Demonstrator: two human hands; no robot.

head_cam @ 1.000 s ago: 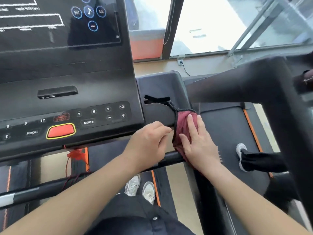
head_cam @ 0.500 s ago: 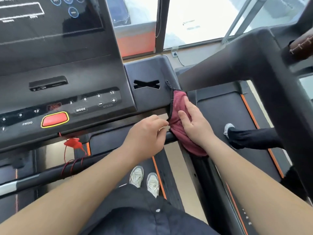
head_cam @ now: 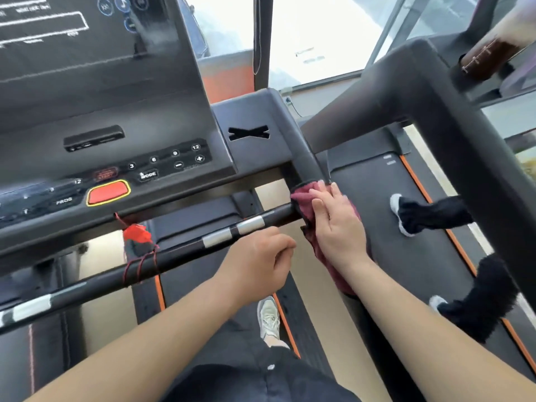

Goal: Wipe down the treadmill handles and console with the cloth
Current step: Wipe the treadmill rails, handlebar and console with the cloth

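Nearest to me is my dark clothing, and past it one pale shoe stands on the belt of my treadmill. My left hand hangs just on the near side of the front crossbar, not touching it. Its fingers are curled into a loose fist and I can see nothing in them.

To the right, my right hand lies flat on the dark red cloth. The fingers are straight and close together and press the cloth against the right side handle, where the crossbar meets it. The cloth wraps over the handle at my fingertips, and its loose end hangs down below my wrist.

On the crossbar sit silver sensor bands. Further left a red cord is wound round the bar, leading up to a red safety clip under the console's edge.

Beyond the bar rises the console, black. A red button edged in yellow sits on its near edge among numbered keys, and a dark screen with white outlines fills the top.

On the right stands a neighbouring treadmill. Another person's feet in dark trousers and white-soled shoes are on its belt. Farthest off, bright windows run behind both machines.
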